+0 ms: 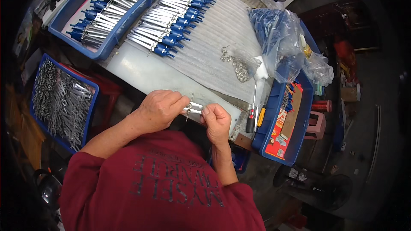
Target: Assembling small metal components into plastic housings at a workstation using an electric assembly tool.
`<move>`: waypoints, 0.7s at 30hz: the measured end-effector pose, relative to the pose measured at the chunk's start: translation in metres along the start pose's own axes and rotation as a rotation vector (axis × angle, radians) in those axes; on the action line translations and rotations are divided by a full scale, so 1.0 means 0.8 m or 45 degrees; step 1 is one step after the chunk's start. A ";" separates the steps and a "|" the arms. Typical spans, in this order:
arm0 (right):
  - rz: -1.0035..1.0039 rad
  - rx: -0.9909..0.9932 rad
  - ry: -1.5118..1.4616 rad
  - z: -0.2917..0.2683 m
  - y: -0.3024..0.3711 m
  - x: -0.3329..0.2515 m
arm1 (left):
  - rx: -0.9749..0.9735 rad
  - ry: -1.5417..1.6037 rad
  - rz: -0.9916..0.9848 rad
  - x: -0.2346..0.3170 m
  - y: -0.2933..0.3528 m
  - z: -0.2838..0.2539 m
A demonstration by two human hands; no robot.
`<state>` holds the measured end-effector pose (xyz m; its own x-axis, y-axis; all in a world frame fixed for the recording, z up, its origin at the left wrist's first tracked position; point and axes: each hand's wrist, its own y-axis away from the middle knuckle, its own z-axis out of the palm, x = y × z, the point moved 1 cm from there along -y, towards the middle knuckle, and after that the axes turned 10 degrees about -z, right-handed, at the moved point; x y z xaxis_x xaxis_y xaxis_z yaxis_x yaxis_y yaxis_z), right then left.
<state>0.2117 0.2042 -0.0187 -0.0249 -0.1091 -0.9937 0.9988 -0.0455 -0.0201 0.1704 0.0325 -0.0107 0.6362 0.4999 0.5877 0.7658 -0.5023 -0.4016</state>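
My left hand [159, 110] and my right hand [216, 122] meet just above the near edge of the white-covered table [150, 70]. Together they pinch a small silver metal piece [192, 108] between their fingertips; a thin metal pin sticks up and down through it. Rows of finished silver pieces with blue plastic ends [175, 15] lie on the table further back. A small pile of little metal parts [240, 69] sits on clear plastic to the right of my hands.
A blue tray [107, 45] at the back left holds more blue-ended pieces. A blue bin [62, 100] of bare metal pieces stands at my left. At right are a screwdriver [252, 111], a blue bin [267, 132] and a plastic bag of blue parts [278, 38].
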 end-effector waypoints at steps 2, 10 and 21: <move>0.023 -0.005 0.059 0.001 0.000 -0.001 | -0.030 0.017 -0.021 0.000 0.000 0.000; -0.019 0.069 0.055 0.000 0.001 0.007 | -0.017 -0.045 -0.023 0.007 -0.004 0.001; -0.039 0.046 0.253 -0.009 -0.001 0.002 | 0.070 -0.007 0.036 0.005 -0.011 0.011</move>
<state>0.2110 0.2114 -0.0212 -0.0431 0.0905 -0.9950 0.9954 -0.0819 -0.0505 0.1671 0.0454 -0.0107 0.6579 0.4903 0.5716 0.7515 -0.4767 -0.4561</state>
